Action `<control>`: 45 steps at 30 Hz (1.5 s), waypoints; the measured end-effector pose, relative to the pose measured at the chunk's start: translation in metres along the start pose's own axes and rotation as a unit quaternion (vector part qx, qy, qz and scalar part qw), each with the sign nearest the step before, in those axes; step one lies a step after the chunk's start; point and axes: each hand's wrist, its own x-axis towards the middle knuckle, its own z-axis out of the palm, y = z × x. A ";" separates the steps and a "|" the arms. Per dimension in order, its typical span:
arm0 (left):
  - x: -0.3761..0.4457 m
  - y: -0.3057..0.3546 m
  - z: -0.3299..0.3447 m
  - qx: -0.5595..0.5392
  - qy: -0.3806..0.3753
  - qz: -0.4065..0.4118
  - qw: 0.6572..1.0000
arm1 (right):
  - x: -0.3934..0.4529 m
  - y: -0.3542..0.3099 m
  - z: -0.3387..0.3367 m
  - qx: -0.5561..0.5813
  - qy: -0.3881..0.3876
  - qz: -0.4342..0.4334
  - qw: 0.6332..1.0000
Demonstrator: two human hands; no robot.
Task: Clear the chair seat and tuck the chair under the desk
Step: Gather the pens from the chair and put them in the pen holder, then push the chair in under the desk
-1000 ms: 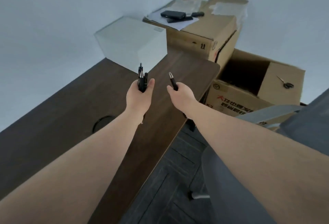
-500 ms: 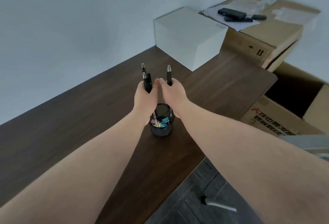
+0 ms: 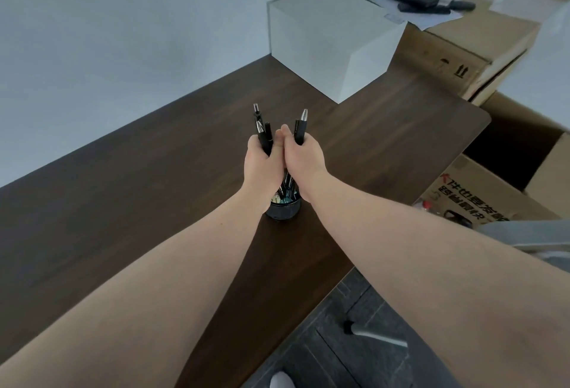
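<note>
My left hand [image 3: 262,163] is closed around a few black pens [image 3: 262,133] that stick up from the fist. My right hand [image 3: 303,156] grips one black pen [image 3: 300,128] with a silver tip. Both hands touch each other, directly above a small black pen cup [image 3: 283,208] standing on the dark wooden desk [image 3: 138,190]. The cup holds coloured clips, and pen ends reach into it. Of the grey chair only an armrest [image 3: 530,233] and a metal base leg [image 3: 376,333] show at the right edge.
A white box [image 3: 333,42] stands at the desk's far end. Behind it a closed cardboard box [image 3: 481,38] carries papers and black devices. An open cardboard box [image 3: 499,184] sits on the floor right of the desk. Dark tiled floor lies below.
Both hands came together and lowered the pens over the pen cup. The view swung left, so the cup came into sight and the chair slid to the right edge.
</note>
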 end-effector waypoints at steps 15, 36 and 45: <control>-0.003 -0.002 -0.003 0.119 0.007 0.033 0.992 | -0.003 -0.006 -0.021 -0.195 -0.025 -0.119 0.973; -0.014 0.009 -0.018 0.143 0.028 0.075 0.987 | -0.023 -0.008 -0.048 -0.193 0.000 -0.105 0.976; -0.070 0.036 -0.015 0.238 -0.043 0.127 0.962 | -0.073 0.002 -0.110 -0.257 -0.014 -0.126 0.958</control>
